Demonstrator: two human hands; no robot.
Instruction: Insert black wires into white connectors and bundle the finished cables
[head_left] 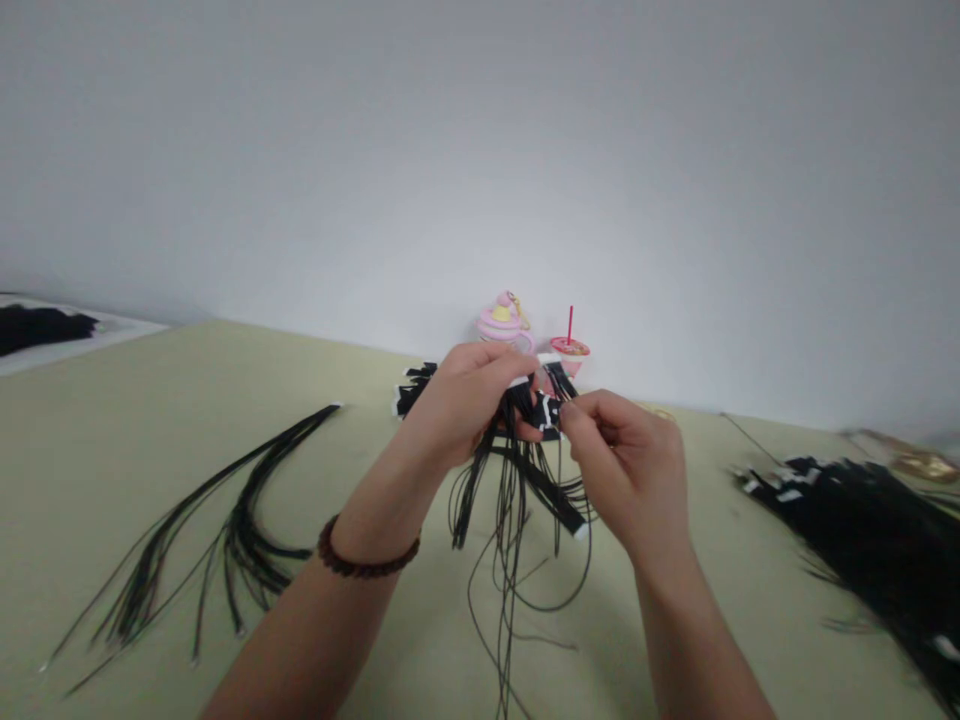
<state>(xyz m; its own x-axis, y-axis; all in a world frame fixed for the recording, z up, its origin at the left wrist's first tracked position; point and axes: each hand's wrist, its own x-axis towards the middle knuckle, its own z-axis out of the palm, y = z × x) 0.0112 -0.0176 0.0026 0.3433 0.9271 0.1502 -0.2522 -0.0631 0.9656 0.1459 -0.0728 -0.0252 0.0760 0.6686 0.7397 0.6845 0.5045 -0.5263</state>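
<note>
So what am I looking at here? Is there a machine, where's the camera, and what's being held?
There's no machine. This is a single view from a camera worn on a person's head, looking forward and down, so those are the person's own bare hands. The left hand, with a beaded bracelet on its wrist, and the right hand both grip a bunch of thin black cords, some with white-marked ends. The cords hang down onto a pale green table. A loose bundle of black cords lies to the left, and a large black heap lies to the right. Behind the hands stand a pink cake-shaped charm and a small cup-shaped charm with a red straw.
</note>
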